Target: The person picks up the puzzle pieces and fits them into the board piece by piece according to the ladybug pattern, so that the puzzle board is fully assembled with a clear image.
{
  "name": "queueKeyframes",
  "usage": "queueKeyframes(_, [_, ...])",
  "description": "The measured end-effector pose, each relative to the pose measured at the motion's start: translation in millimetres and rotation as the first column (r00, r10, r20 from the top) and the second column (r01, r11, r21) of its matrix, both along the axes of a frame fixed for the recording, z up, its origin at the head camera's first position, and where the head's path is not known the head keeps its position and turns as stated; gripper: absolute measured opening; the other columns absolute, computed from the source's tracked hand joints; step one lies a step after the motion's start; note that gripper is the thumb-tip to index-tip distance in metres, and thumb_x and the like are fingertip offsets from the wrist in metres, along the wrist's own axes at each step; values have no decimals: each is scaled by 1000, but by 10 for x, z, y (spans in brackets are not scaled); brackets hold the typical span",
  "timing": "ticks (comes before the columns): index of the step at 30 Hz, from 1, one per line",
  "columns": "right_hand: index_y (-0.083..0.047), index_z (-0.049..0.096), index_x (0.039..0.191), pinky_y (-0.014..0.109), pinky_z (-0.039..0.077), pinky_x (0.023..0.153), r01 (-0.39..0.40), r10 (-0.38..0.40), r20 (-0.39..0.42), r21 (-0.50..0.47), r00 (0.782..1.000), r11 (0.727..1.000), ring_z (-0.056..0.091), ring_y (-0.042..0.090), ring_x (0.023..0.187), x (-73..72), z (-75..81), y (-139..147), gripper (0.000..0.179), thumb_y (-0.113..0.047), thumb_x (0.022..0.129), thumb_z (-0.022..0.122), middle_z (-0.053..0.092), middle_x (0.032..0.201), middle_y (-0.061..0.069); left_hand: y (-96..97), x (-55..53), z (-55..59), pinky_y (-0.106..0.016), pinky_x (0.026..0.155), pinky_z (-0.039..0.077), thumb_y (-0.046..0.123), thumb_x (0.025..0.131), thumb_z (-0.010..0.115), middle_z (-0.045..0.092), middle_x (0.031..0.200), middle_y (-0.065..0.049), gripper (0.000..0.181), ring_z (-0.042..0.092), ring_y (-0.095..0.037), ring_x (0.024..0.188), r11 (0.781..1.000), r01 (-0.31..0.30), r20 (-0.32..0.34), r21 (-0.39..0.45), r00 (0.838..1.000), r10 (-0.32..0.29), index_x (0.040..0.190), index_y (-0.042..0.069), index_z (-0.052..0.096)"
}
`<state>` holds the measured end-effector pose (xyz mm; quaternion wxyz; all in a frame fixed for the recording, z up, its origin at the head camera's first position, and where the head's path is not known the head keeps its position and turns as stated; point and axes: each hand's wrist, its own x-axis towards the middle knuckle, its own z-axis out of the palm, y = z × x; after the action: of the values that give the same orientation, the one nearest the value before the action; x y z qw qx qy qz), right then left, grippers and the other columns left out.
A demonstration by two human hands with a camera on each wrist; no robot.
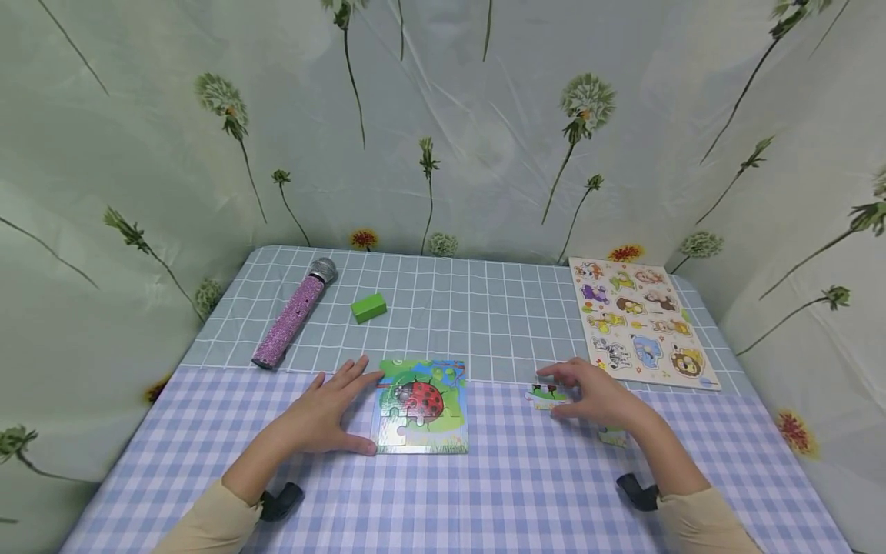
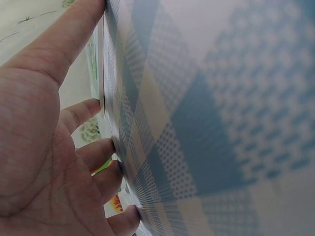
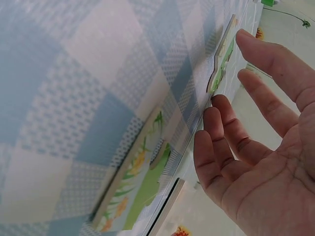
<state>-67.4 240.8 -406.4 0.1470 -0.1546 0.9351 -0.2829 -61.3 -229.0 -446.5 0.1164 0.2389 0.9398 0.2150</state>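
Observation:
A ladybug jigsaw puzzle [image 1: 422, 408] lies flat on the checked cloth, with pale bare patches at its lower left. My left hand [image 1: 332, 412] is spread along the puzzle's left side, index finger and thumb at its edge. In the left wrist view its fingertips [image 2: 91, 105] come down at the cloth and the board's edge. To the right, my right hand [image 1: 591, 396] hovers around a loose puzzle piece [image 1: 545, 395], thumb and index finger apart on either side of it. Another loose puzzle piece [image 3: 133, 191] lies close beneath that hand, partly covered in the head view.
A pink glittery microphone [image 1: 294, 315] lies at the back left, near a green block [image 1: 368, 308]. At the back right is a wooden animal puzzle board [image 1: 640, 323]. A flower-printed curtain [image 1: 443, 115] closes off the table's back and sides.

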Motion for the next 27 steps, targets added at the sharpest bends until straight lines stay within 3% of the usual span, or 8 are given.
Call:
queueKeyframes(9, [-13, 73, 135, 46, 53, 96, -19, 19, -21, -14, 1000, 1000, 61, 21, 108, -2, -44, 12, 58, -18, 82, 93, 68, 121, 7, 2, -2, -5, -81, 124, 20, 69, 71, 91, 24, 178, -20, 119, 24, -49, 163, 1000, 1, 0, -2, 1000, -1, 167, 19, 40])
queueKeyframes(27, [-15, 77, 128, 38, 51, 88, -34, 34, -21, -9, 999, 999, 56, 16, 99, -24, -83, 6, 46, -14, 84, 91, 67, 112, 2, -7, -2, -11, -81, 124, 20, 69, 71, 90, 24, 179, -19, 119, 25, -49, 163, 1000, 0, -5, -3, 1000, 0, 167, 19, 40])
